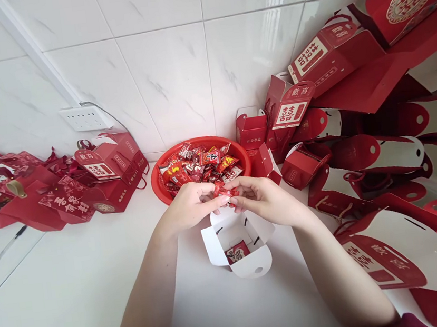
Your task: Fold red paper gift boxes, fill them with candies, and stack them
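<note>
My left hand (191, 204) and my right hand (260, 198) meet in the middle, their fingers closed on a red wrapped candy (222, 190). Whether more than one piece is between the fingers is hard to make out. Just below them stands an open gift box (213, 246), its white inside showing and its flaps spread outward. One dark red packet (237, 252) with pale lettering lies in it. Behind my hands sits a red plastic basket (158, 186) heaped with wrapped candies (198, 163), mostly red.
Open red gift boxes (384, 151) crowd the right side, some stacked against the tiled wall. More red boxes (113, 163) and bags (63, 198) stand at the left. A pen (10, 244) lies on the white table (98, 284). A power strip (85, 119) is on the wall.
</note>
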`<action>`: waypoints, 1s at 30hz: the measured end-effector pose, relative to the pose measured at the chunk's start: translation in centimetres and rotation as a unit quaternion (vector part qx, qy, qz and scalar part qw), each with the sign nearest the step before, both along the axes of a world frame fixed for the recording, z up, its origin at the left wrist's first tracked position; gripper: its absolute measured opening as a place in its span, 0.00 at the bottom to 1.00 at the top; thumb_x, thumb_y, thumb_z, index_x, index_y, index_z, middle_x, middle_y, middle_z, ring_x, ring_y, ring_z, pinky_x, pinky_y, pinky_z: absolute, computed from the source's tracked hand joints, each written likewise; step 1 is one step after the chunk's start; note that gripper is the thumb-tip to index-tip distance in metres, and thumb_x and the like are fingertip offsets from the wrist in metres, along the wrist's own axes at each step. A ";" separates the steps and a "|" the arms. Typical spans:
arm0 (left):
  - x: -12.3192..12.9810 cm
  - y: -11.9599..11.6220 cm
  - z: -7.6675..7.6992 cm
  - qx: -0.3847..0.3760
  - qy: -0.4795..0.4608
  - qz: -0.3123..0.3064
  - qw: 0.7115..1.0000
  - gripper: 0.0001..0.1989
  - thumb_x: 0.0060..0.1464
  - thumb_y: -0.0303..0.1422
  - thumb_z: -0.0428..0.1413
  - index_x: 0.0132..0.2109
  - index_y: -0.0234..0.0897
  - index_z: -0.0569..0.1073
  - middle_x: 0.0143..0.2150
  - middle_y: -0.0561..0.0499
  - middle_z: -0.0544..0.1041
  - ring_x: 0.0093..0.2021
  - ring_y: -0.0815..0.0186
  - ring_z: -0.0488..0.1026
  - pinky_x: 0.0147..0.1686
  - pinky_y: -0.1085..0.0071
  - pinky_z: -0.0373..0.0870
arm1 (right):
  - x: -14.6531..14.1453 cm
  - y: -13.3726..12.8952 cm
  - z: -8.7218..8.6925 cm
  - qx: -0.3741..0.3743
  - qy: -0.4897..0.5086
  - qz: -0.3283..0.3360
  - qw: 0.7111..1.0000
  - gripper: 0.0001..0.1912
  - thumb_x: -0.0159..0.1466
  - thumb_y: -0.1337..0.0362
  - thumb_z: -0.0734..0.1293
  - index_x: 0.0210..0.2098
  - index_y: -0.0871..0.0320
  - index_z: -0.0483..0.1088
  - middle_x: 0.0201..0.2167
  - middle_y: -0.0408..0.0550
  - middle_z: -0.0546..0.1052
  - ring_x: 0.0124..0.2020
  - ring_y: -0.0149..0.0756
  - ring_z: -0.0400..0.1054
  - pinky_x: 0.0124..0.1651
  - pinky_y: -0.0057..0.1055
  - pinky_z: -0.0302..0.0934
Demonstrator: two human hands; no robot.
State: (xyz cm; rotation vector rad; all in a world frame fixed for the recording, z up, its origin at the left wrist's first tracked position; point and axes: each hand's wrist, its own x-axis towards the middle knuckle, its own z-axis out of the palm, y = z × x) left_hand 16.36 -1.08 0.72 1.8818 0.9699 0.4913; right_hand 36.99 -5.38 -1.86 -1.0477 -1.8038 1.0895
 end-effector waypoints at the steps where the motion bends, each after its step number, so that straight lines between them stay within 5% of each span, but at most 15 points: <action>1: -0.1 0.0 0.1 0.005 0.011 -0.007 1.000 0.14 0.57 0.43 0.57 0.35 0.36 0.78 0.32 0.49 0.79 0.32 0.64 0.76 0.33 0.70 0.72 | 0.0 -0.1 0.1 0.014 -0.013 0.007 1.000 0.15 0.68 0.62 0.64 0.53 0.55 0.70 0.38 0.45 0.79 0.37 0.33 0.74 0.42 0.32 0.68; 10: -0.7 -0.4 0.2 0.096 0.104 -0.014 0.990 0.14 0.60 0.41 0.53 0.39 0.39 0.81 0.34 0.50 0.80 0.36 0.61 0.76 0.33 0.71 0.68 | 0.3 -0.4 0.4 0.079 -0.151 -0.038 0.985 0.09 0.67 0.65 0.64 0.47 0.56 0.70 0.43 0.46 0.78 0.36 0.33 0.72 0.39 0.29 0.63; 14: -3.3 -1.3 1.8 0.138 0.110 0.095 0.980 0.16 0.59 0.41 0.55 0.51 0.45 0.78 0.48 0.52 0.80 0.46 0.60 0.75 0.43 0.70 0.70 | 0.9 -0.8 0.4 0.067 -0.202 -0.026 0.977 0.04 0.66 0.67 0.64 0.41 0.56 0.68 0.38 0.44 0.78 0.36 0.34 0.71 0.37 0.28 0.61; 18: -5.6 -2.0 2.1 0.120 0.134 0.157 0.971 0.18 0.58 0.47 0.54 0.45 0.41 0.79 0.44 0.48 0.80 0.42 0.60 0.76 0.39 0.70 0.72 | 0.4 -0.9 -0.2 0.019 -0.256 0.004 0.966 0.05 0.64 0.64 0.66 0.41 0.54 0.68 0.34 0.43 0.78 0.34 0.35 0.71 0.32 0.27 0.58; 21: -6.3 -2.5 0.1 0.058 0.154 0.129 0.978 0.20 0.59 0.50 0.52 0.37 0.37 0.78 0.36 0.48 0.80 0.36 0.62 0.76 0.34 0.71 0.70 | -0.7 -0.9 -0.8 0.011 -0.340 0.039 0.940 0.05 0.63 0.65 0.66 0.40 0.55 0.72 0.35 0.46 0.78 0.34 0.36 0.72 0.31 0.28 0.56; 25: -7.2 -2.6 -4.6 -0.063 0.161 0.079 0.982 0.24 0.58 0.53 0.50 0.34 0.36 0.77 0.28 0.48 0.77 0.29 0.63 0.74 0.28 0.72 0.66 | -2.4 -1.0 -1.8 -0.019 -0.458 0.082 0.885 0.06 0.63 0.69 0.65 0.36 0.58 0.75 0.37 0.52 0.79 0.33 0.40 0.73 0.30 0.29 0.54; 30: -9.5 -1.9 -9.8 -0.223 0.128 0.030 0.966 0.29 0.54 0.58 0.51 0.29 0.34 0.77 0.13 0.55 0.57 0.18 0.70 0.54 0.22 0.72 0.53 | -4.2 -1.1 -2.7 -0.049 -0.495 0.088 0.863 0.12 0.62 0.77 0.61 0.35 0.63 0.76 0.35 0.57 0.79 0.32 0.42 0.74 0.27 0.29 0.54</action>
